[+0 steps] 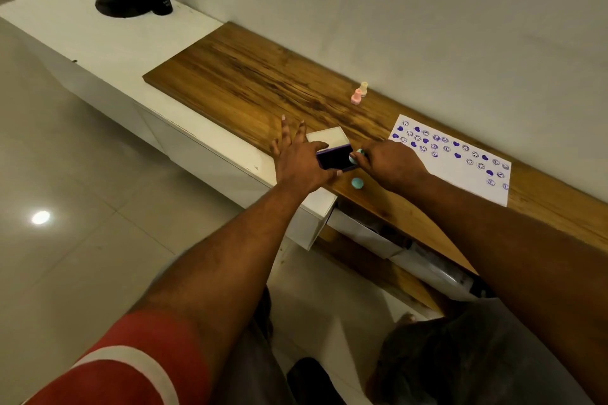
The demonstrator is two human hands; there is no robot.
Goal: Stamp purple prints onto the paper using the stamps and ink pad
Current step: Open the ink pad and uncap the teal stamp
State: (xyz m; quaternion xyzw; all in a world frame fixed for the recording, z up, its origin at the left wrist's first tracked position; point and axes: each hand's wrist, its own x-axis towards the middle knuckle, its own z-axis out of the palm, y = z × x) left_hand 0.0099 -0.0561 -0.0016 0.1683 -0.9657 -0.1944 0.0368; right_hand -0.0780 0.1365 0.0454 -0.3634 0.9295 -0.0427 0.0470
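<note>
Purple ink shows dark in the open ink pad (pixel 335 157), which sits near the front edge of the wooden shelf (pixel 250 76). Its pale lid (pixel 327 135) stands hinged back on the far side. The left hand (pixel 301 161) steadies the pad from the left: thumb and forefinger rest against its near and far edges, while the other fingers spread out flat over the wood, so this hand is braced on the pad rather than closed round it.

At the pad's right end, the right hand (pixel 391 163) pinches a teal stamp (pixel 355 156) between thumb and fingertips. The stamp lies tilted, with its pale round face turned toward the ink surface and touching or just above the pad's right edge; which of the two I cannot tell. Most of the stamp's body is hidden inside the fingers.

Just in front of the pad, between the two wrists, a small teal cap (pixel 357 183) lies on the wood, apart from both hands.

To the right of the right hand, a white sheet of paper (pixel 460 181) lies flat on the shelf, its far half scattered with purple prints (pixel 437 141): round faces and solid hearts. Farther back, close to the wall, a pink stamp (pixel 356 97) and a cream stamp (pixel 363 89) stand upright, touching or nearly so, well away from either hand.
</note>
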